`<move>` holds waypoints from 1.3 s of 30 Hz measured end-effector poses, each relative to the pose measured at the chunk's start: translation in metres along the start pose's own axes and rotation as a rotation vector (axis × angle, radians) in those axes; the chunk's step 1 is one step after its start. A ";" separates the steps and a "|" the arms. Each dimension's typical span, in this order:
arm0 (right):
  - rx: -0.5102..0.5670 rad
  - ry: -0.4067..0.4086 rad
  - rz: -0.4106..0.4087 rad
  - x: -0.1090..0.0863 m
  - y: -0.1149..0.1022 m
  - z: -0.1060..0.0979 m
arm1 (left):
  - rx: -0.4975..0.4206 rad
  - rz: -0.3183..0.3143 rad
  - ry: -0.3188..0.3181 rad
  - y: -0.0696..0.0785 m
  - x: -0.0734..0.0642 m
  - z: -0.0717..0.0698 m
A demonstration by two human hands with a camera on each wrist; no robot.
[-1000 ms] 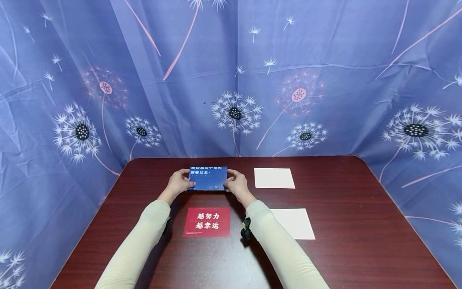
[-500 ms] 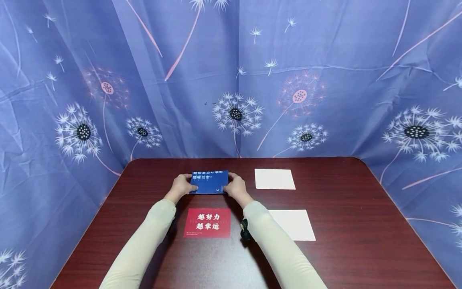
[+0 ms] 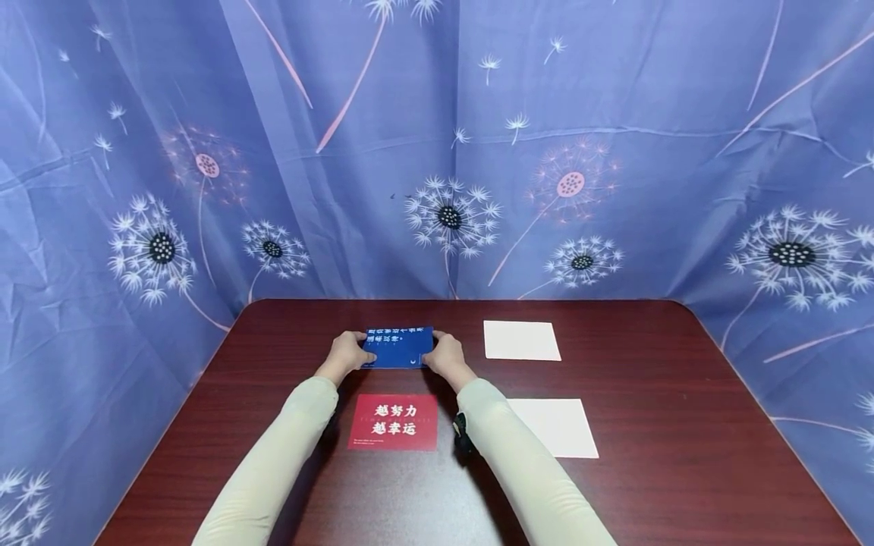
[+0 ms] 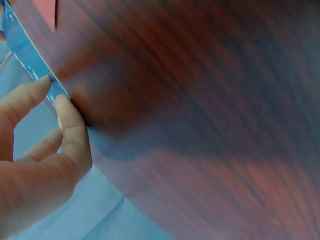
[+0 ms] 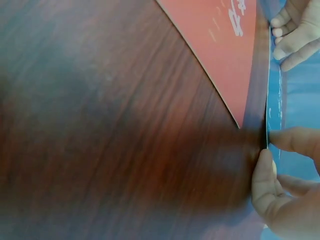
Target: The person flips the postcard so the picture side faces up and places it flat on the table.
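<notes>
Curtain (image 3: 348, 235), counter (image 3: 655, 387) and a blue card (image 3: 401, 350) pinched at both ends

The curtain, blue with printed dandelions, hangs behind and on both sides of the dark red counter. Two pale sleeves reach in over the wood: the left sleeve (image 3: 273, 470), and the right sleeve (image 3: 529, 474), which covers part of the near white card (image 3: 563, 428). The red card (image 3: 393, 422) lies flat between the sleeves, lettering up. The far white card (image 3: 523, 340) lies flat beyond the near one.

The blue card is toward the counter's far edge, just beyond the red card and left of the far white card. It spans between the left hand (image 3: 344, 356) and the right hand (image 3: 447, 358); whether its underside touches the wood, I cannot tell.

The fingers (image 4: 75, 122) are narrow, pinching the short sides. Both thumbs (image 4: 32, 94) press the printed face; the other fingers are partly hidden at the ends.

It should handle as something light and fairly stiff, like thick paper, with a smooth face that may slip. Corners look likeliest to crease, so the best hold seems to be midway along each short side, with gentle, even thumb pressure.
</notes>
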State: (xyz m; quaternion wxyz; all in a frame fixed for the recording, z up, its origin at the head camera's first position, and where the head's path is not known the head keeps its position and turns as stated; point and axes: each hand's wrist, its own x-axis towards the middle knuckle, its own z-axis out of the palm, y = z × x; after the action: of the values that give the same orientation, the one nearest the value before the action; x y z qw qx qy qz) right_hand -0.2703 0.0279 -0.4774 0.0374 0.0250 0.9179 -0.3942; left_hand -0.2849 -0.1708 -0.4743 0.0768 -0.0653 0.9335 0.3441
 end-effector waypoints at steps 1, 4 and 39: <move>-0.002 0.001 0.001 0.000 0.000 0.000 | -0.005 0.000 -0.001 0.000 0.000 0.000; -0.026 0.003 0.009 -0.002 0.000 0.000 | -0.024 -0.005 -0.006 0.001 -0.002 0.001; 0.075 0.006 -0.271 -0.026 0.016 -0.058 | -0.261 0.170 0.124 0.070 -0.062 0.031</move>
State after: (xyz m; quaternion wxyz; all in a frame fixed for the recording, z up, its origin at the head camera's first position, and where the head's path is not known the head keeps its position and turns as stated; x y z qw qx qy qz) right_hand -0.2458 0.0810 -0.4467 -0.0197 -0.0967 0.8976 -0.4296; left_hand -0.2335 -0.0938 -0.4413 -0.0196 -0.0168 0.8861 0.4629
